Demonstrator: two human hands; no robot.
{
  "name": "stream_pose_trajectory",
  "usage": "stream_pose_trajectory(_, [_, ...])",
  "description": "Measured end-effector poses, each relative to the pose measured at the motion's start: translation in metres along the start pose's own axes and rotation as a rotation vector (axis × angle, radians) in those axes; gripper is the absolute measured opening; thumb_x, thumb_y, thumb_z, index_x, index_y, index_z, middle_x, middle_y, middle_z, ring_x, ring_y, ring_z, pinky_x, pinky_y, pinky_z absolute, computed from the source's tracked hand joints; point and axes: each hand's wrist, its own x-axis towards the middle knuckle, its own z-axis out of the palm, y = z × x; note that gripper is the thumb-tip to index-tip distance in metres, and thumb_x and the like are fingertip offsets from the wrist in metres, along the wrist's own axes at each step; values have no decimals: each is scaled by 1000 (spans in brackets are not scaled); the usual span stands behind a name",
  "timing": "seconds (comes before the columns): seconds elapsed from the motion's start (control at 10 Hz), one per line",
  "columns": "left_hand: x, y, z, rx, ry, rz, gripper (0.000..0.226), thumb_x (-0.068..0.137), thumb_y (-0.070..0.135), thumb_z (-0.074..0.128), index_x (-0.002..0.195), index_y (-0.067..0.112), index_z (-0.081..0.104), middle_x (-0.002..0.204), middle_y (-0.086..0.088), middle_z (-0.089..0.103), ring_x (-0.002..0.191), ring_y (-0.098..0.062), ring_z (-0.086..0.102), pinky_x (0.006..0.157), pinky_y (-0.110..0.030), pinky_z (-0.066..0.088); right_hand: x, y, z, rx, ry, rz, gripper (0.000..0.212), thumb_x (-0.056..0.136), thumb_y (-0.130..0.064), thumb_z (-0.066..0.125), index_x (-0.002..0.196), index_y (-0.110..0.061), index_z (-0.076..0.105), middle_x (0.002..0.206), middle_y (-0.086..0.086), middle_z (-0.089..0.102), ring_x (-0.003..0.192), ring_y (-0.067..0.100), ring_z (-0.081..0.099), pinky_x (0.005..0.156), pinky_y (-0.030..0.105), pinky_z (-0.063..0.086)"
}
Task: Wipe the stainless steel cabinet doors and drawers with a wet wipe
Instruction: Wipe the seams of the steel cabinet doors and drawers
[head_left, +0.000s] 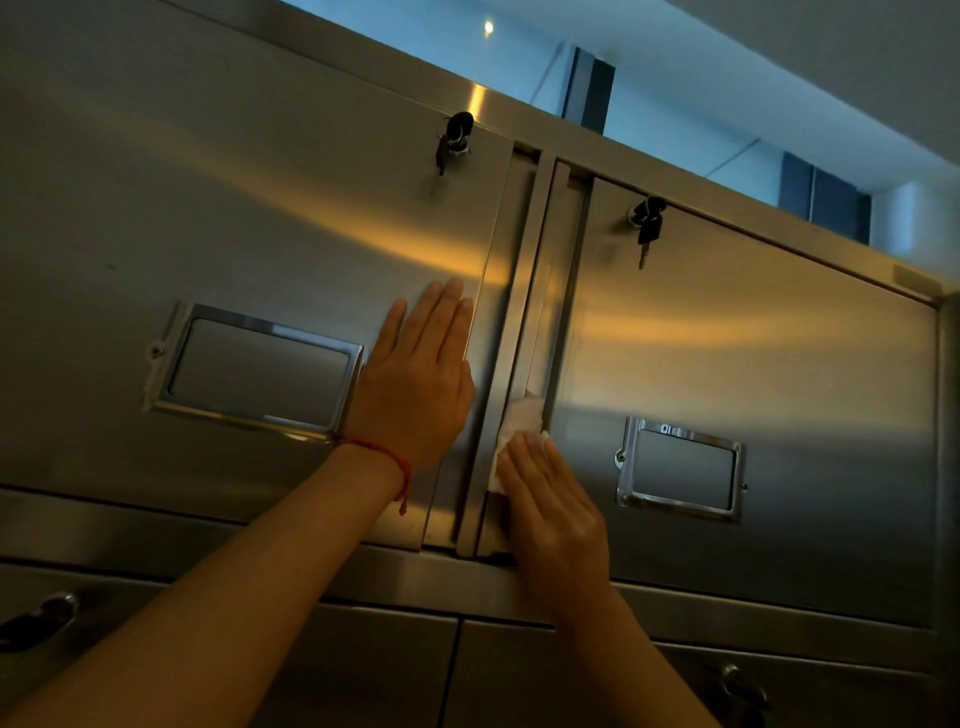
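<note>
From the head view, we press our left hand (415, 384) flat, fingers straight, against the left cabinet door (234, 208), grasping nothing. Our right hand (550, 509) presses the wet wipe (522, 426) with straight fingers onto the vertical edge strip between the left door and the right door (753, 338). The wipe could bunch or snag in the narrow gap there. Swiping higher, we might knock the keys (648, 228) hanging in the right door's lock.
</note>
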Motion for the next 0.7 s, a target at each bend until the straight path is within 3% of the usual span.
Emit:
stream_pose_trajectory(0.1, [0, 0, -1, -3, 0, 0, 53, 91, 23, 29, 134, -4, 43, 140, -24, 41, 131, -36, 38, 107, -52, 32, -10, -7, -1, -7, 32, -13, 26, 76, -9, 65, 97, 5, 70, 104, 24, 66, 102, 35, 62, 91, 43, 46])
stream_pose_trajectory(0.2, [0, 0, -2, -5, -6, 1, 54, 91, 23, 28, 135, -4, 42, 141, -24, 40, 132, -36, 37, 108, -51, 31, -20, -13, -2, -7, 27, -23, 29, 78, -14, 56, 96, 4, 70, 103, 22, 67, 103, 33, 60, 93, 41, 44])
stream_pose_trajectory(0.5, [0, 0, -2, -4, -17, 2, 54, 91, 24, 28, 135, -4, 42, 141, -24, 40, 131, -37, 38, 108, -51, 30, -38, -21, -4, -39, 32, -90, 25, 80, -14, 57, 94, 0, 72, 102, 20, 68, 109, 27, 52, 93, 36, 46])
stream_pose_trajectory(0.7, [-1, 0, -2, 6, -30, 6, 55, 91, 25, 27, 135, -3, 42, 141, -24, 40, 132, -37, 37, 107, -52, 30, -24, -15, 0, -21, 60, -28, 27, 80, -13, 57, 95, 4, 71, 103, 22, 67, 101, 33, 63, 91, 41, 48])
